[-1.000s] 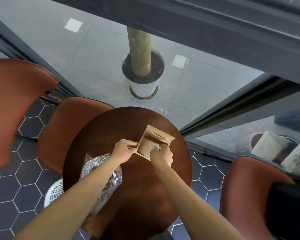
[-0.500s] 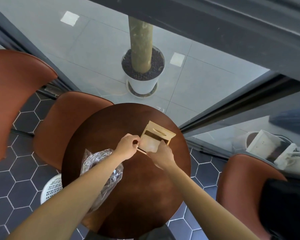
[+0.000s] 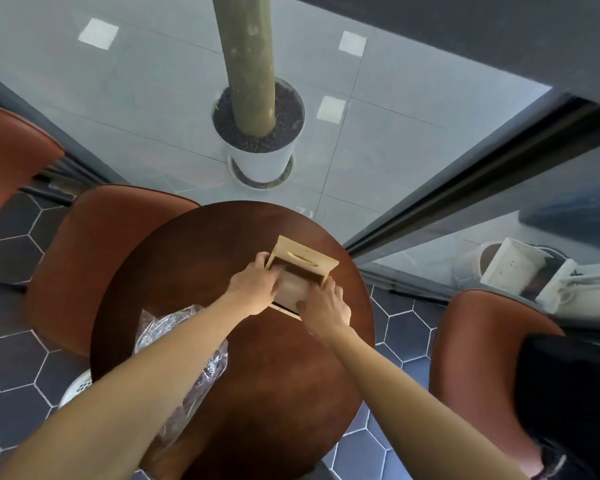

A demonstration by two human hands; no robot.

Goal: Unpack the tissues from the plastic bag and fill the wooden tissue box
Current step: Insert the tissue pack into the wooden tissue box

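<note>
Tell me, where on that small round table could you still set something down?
The near right part of the table, between the right arm and the edge, is bare, and so is the far left arc behind the left hand. It is crowded in the middle, where both hands meet the wooden box, and at the near left under the plastic bag.

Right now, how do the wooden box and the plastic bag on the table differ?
The wooden box is rigid and pale tan, while the plastic bag is clear and crumpled. Both hands are at the box, left hand and right hand; the bag lies untouched under the left forearm. Both rest on the round table.
</note>
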